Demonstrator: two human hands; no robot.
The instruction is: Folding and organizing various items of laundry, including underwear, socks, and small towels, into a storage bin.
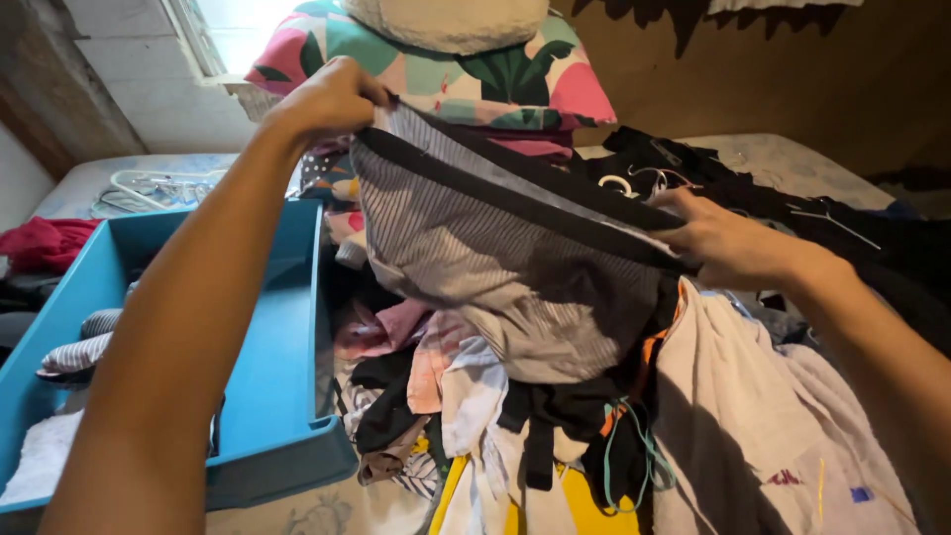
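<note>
A bed with a pale, faintly patterned mattress (pixel 792 159) fills the view, set against a rough brown wall and a bright window at the upper left. A heap of mixed clothes (pixel 515 416) covers the middle of it: soft crumpled cottons in white, pink, black and yellow, with thin teal straps trailing through.

Above the heap, both hands hold up a grey-and-white pinstriped fabric garment with a broad black waistband (pixel 495 258). The left hand (pixel 332 99) is clenched on the upper left corner of the band, fingers curled over its edge. The right hand (pixel 723 238) grips the band's other end, lower and to the right, so the band runs slanted and taut between them. The striped cloth sags below in a loose, rounded pouch, hanging just over the pile.

To the left lies an open rectangular blue plastic drawer (pixel 287 367) with smooth walls, holding a few folded pieces, one striped, one white. A red cloth (pixel 45 243) lies bunched beyond it. Behind the garment stands a pillow printed with pink and green leaves (pixel 515 74), a cream plush lump resting on top. White wire hangers (pixel 139 188) lie on the mattress at the left, and dark clothes (pixel 852 228) spread at the right.
</note>
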